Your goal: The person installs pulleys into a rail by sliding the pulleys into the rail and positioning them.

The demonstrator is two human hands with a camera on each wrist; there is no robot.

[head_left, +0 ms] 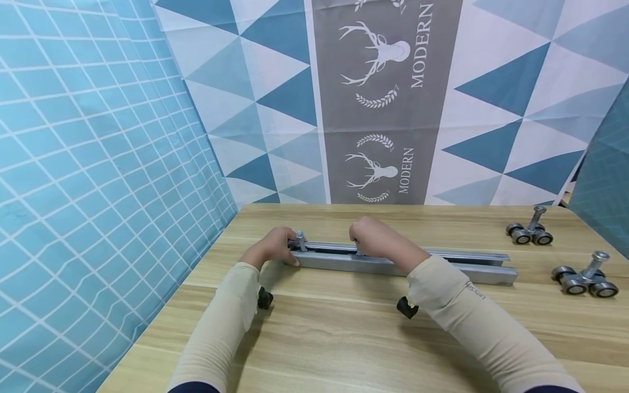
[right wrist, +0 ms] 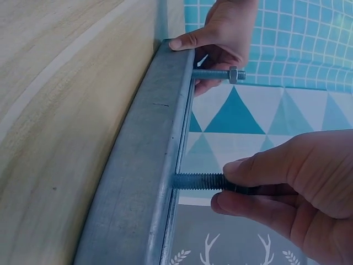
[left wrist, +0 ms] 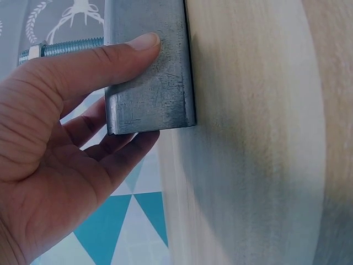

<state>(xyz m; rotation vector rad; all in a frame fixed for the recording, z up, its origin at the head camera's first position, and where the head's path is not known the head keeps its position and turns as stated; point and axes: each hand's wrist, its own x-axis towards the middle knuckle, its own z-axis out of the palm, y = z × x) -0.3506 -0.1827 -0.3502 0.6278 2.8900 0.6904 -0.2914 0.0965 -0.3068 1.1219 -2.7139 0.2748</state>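
Observation:
A grey metal rail [head_left: 354, 264] with a slot along its top lies across the table. My left hand [head_left: 275, 245] grips its left end, the thumb pressed on the near side wall in the left wrist view. Close to that hand, a threaded bolt with a nut [right wrist: 212, 74] stands up out of the slot. Farther right along the rail, my right hand [head_left: 375, 238] pinches the top of a second threaded bolt [right wrist: 197, 181] between thumb and fingers. Its lower thread shows below the fingertips, while its top is mostly hidden by them.
Two roller trolleys, one farther back [head_left: 529, 232] and one nearer [head_left: 585, 277], stand on the right of the wooden table [head_left: 319, 338], each with an upright bolt. Patterned cloth [head_left: 275, 109] hangs behind the table, and blue checked cloth [head_left: 98, 164] at the left.

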